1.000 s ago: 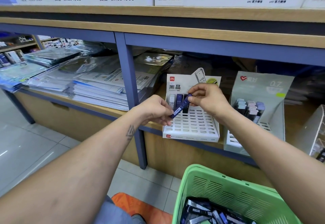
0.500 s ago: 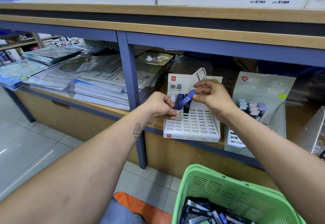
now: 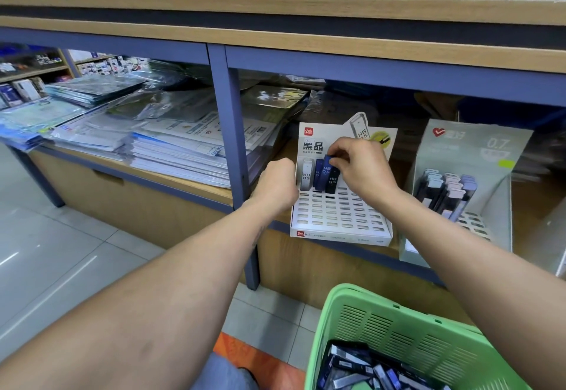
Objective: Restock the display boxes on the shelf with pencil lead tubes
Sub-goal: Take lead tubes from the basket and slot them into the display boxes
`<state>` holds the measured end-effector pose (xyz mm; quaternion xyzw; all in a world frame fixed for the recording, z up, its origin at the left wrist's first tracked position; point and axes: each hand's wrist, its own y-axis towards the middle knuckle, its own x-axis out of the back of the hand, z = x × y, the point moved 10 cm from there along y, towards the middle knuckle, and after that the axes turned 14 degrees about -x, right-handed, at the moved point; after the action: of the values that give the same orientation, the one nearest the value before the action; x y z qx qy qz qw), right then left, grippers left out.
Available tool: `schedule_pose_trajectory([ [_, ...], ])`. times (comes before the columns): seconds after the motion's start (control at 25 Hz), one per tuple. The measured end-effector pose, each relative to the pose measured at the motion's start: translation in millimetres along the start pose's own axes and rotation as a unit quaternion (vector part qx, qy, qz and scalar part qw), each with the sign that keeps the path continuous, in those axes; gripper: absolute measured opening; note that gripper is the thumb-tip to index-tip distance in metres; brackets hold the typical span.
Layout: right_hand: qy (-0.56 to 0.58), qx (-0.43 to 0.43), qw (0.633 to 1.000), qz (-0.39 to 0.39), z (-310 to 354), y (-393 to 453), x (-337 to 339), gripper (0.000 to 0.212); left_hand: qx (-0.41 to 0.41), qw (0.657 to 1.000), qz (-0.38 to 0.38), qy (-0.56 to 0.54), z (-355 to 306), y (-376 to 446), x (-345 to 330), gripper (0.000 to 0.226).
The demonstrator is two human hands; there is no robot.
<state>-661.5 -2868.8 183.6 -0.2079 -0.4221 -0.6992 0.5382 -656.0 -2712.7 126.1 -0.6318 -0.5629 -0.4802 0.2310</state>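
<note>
Shelf: the wooden shelf with blue steel posts [image 3: 171, 179] carries two display boxes that I can see whole; a third, pale edge shows at the far right, too cut off for me to name.
Green basket: one green slotted plastic basket [image 3: 407, 337] sits low in front of me, holding a loose heap of dark and silver lead tubes [image 3: 361, 371]; they overlap too much for me to count.
Grey box: the grey-green cardboard display box marked 0.7 [image 3: 477, 157] holds a packed cluster of pastel-capped tubes [image 3: 444, 193], roughly a dozen, and I cannot count them exactly.
White box: the white slotted cardboard display box [image 3: 340, 218] has four tubes standing in its back row, one white, two blue, one black; nearly all other slots are open.
Left hand: my left hand [image 3: 277, 186] is curled into a fist just beside the box's left edge; I cannot tell whether it holds anything.
Right hand: my right hand [image 3: 356, 164] pinches the top of the dark blue HB 0.5 pencil lead tube [image 3: 326, 166], which stands upright in the back row.
Risk, seating: I judge the tube may miss its slot and lean if I let go early.
Risk, neighbours: pressing sideways could topple the black tube [image 3: 332, 179] touching it.
Risk, box: pushing down hard could slide the light box back along the shelf.
</note>
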Motion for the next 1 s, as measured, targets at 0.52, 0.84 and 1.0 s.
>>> schedule_pose_trajectory([
  [0.52,0.008,-0.027,1.0,0.003,-3.9,10.1,-17.1,0.009,-0.057,0.991,0.038,0.116,-17.0,-1.0,-5.3,0.009],
  [0.84,-0.022,-0.027,0.999,0.018,-2.9,14.4,-19.9,0.01,-0.039,0.994,0.03,0.095,-14.7,-2.2,-2.9,0.009],
  [1.0,-0.051,-0.01,0.998,0.025,-0.2,11.4,-23.5,0.012,-0.038,0.996,0.023,0.083,-14.5,-2.6,-3.3,0.018],
])
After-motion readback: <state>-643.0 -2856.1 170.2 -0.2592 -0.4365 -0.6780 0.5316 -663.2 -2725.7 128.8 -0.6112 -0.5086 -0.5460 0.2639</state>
